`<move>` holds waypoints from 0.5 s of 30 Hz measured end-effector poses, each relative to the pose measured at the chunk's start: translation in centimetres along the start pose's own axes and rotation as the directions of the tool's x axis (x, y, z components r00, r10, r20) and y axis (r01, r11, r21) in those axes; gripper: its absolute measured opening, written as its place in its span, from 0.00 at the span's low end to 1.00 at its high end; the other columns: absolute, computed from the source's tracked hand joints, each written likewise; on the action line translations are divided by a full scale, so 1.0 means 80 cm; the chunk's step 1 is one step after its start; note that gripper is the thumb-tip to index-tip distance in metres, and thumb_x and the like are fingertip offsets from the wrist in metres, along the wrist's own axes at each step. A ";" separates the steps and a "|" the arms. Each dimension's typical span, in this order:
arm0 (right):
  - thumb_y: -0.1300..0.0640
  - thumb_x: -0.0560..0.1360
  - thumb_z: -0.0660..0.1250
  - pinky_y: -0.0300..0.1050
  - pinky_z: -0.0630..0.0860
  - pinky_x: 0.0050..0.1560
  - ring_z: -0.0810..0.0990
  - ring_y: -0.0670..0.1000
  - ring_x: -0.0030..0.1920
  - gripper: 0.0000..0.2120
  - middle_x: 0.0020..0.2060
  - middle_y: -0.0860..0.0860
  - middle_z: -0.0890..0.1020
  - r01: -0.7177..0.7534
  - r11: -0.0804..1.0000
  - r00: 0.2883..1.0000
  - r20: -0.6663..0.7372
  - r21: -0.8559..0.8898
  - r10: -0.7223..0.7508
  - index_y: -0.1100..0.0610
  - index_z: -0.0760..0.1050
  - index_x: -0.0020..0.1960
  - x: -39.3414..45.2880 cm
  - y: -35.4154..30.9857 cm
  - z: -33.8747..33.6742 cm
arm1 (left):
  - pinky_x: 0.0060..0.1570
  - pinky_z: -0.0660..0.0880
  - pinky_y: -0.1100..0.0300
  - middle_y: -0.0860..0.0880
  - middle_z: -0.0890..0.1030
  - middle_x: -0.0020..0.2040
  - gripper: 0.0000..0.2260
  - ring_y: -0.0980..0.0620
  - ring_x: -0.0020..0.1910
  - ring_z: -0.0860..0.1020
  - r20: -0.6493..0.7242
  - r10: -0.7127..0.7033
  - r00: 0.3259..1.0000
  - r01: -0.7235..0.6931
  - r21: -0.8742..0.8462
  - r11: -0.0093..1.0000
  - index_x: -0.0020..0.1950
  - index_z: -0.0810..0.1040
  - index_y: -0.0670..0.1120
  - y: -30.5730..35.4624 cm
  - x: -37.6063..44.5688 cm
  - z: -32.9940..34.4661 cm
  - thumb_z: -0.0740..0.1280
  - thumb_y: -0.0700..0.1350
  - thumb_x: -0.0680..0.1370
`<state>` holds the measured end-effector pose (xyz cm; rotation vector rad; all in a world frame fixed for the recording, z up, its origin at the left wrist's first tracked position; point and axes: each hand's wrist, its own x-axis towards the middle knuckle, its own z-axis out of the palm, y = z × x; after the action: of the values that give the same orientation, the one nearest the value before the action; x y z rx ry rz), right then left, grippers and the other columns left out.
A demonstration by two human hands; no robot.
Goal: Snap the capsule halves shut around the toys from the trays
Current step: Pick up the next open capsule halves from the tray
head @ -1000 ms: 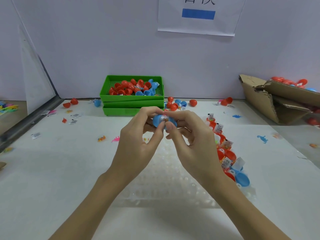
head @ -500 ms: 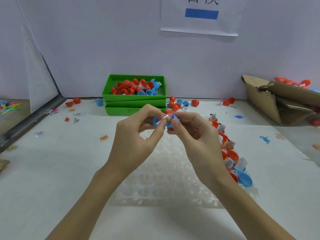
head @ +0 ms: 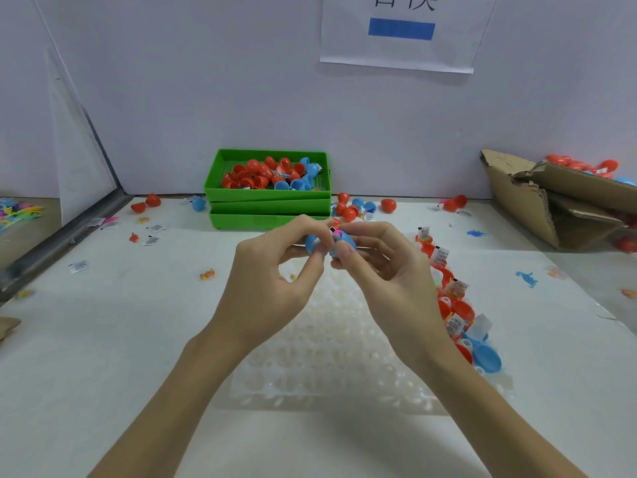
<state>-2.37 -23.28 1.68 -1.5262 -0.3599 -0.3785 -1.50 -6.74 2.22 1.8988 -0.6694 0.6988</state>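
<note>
Blue capsule halves (head: 331, 243) pinched between left hand (head: 272, 274) and right hand (head: 382, 270) fingertips | toy packet (head: 336, 233) pokes out between thumbs | halves aligned for snapping, judged

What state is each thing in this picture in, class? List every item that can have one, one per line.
Blue capsule: halves not yet snapped shut, toy showing in the gap.
Left hand: grip pinching the left half.
Right hand: grip pinching the right half.
Green trays: stacked, top one holding loose capsules.
Cardboard box: torn open, tipped on its side.
Clear blister tray: lying flat on the table.
</note>
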 end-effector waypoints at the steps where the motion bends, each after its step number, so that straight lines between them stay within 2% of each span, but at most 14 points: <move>1: 0.58 0.78 0.73 0.36 0.82 0.49 0.87 0.49 0.51 0.10 0.50 0.47 0.87 0.008 1.000 1.000 -0.004 -0.008 -0.008 0.55 0.81 0.59 0.000 -0.001 -0.001 | 0.55 0.82 0.62 0.52 0.86 0.54 0.04 0.53 0.54 0.85 0.016 -0.004 1.000 0.004 -0.009 1.000 0.55 0.82 0.43 0.000 -0.001 0.001 0.69 0.40 0.81; 4: 0.59 0.78 0.73 0.37 0.81 0.50 0.86 0.50 0.51 0.09 0.51 0.50 0.86 0.026 1.000 1.000 -0.006 -0.014 -0.026 0.56 0.81 0.58 0.001 -0.003 -0.003 | 0.54 0.82 0.62 0.52 0.85 0.51 0.04 0.54 0.53 0.85 0.023 -0.013 1.000 0.014 -0.023 1.000 0.56 0.80 0.44 0.003 -0.002 0.004 0.71 0.40 0.81; 7: 0.60 0.78 0.72 0.37 0.81 0.50 0.86 0.50 0.51 0.09 0.51 0.51 0.86 0.025 1.000 1.000 0.000 -0.007 -0.025 0.57 0.81 0.59 0.001 -0.005 -0.004 | 0.54 0.81 0.66 0.56 0.85 0.53 0.10 0.58 0.53 0.85 -0.007 -0.058 0.998 0.057 -0.070 0.996 0.61 0.77 0.49 0.006 -0.002 0.007 0.72 0.42 0.81; 15: 0.57 0.78 0.73 0.39 0.82 0.53 0.86 0.49 0.53 0.10 0.52 0.47 0.86 0.010 0.999 1.000 0.011 -0.048 -0.009 0.54 0.81 0.59 0.003 0.002 -0.006 | 0.55 0.82 0.62 0.52 0.86 0.55 0.07 0.54 0.55 0.84 0.010 0.016 1.000 -0.017 0.032 0.999 0.57 0.85 0.44 0.001 0.000 0.004 0.73 0.38 0.80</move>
<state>-2.13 -23.74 1.65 -1.5747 -0.3692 -0.3888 -1.51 -7.06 2.15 1.9295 -0.6842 0.7151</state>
